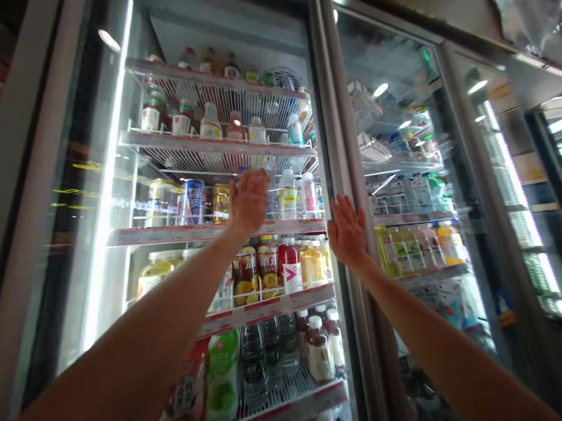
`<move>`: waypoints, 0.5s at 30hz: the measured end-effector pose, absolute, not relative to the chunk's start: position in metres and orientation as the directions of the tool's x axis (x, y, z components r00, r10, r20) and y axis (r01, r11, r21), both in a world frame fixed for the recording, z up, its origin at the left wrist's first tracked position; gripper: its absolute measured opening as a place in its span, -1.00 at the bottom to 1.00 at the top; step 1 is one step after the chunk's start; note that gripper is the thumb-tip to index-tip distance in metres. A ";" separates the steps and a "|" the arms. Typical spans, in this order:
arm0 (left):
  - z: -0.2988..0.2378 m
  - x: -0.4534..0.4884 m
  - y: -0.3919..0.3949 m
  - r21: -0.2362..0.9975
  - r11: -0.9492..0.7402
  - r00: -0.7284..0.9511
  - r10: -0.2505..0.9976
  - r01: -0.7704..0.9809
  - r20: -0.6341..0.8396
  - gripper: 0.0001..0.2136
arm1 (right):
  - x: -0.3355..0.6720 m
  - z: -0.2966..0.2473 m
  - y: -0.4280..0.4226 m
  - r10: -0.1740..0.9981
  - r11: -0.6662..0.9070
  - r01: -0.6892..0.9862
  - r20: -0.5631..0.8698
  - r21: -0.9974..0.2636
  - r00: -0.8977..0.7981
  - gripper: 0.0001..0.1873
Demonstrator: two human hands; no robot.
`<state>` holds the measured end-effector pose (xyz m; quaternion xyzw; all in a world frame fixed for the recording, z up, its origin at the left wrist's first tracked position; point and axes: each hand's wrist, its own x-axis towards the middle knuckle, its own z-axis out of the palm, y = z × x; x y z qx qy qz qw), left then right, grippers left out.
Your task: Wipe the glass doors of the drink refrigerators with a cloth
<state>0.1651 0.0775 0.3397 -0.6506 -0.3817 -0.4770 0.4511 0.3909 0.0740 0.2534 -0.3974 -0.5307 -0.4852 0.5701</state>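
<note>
Both arms reach up toward a tall glass-fronted drinks fridge. My left hand [250,200] is raised, fingers up and holding nothing, in front of the middle shelf [179,233]. Whether it touches the glass I cannot tell. Near it are a blue can [191,201] on one side and a white bottle with a yellow-green label [287,195] on the other. My right hand [347,231] lies with fingers stretched at the metal door frame [341,139] between two fridge sections. Below my left hand stand dark tea bottles [246,274] and a red bottle [290,266].
Upper shelves carry several small bottles [211,121]. Lower down are a green carton [222,371] and brown bottles with white caps [320,350]. A bright light strip [107,180] runs along the left side. The right fridge section holds yellow-green bottles [402,250] behind glass.
</note>
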 end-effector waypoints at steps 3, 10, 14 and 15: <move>0.317 0.200 0.080 -0.635 -0.377 0.715 0.121 0.675 0.689 -0.58 | 0.390 0.251 0.074 -0.138 0.235 0.969 0.989 0.081 -0.049 -0.48; 0.341 0.208 0.090 -0.326 -0.362 0.356 0.018 0.873 0.934 -0.57 | 0.410 0.246 0.070 -0.119 0.197 0.977 0.991 0.079 -0.056 -0.45; 0.325 0.214 0.090 -0.417 -0.348 0.462 0.053 0.839 0.885 -0.58 | 0.411 0.246 0.070 -0.125 0.182 0.982 0.992 0.053 -0.031 -0.48; 0.316 0.215 0.089 -0.529 -0.345 0.582 0.065 0.775 0.811 -0.58 | 0.408 0.246 0.071 -0.120 0.186 0.981 0.992 0.055 -0.033 -0.49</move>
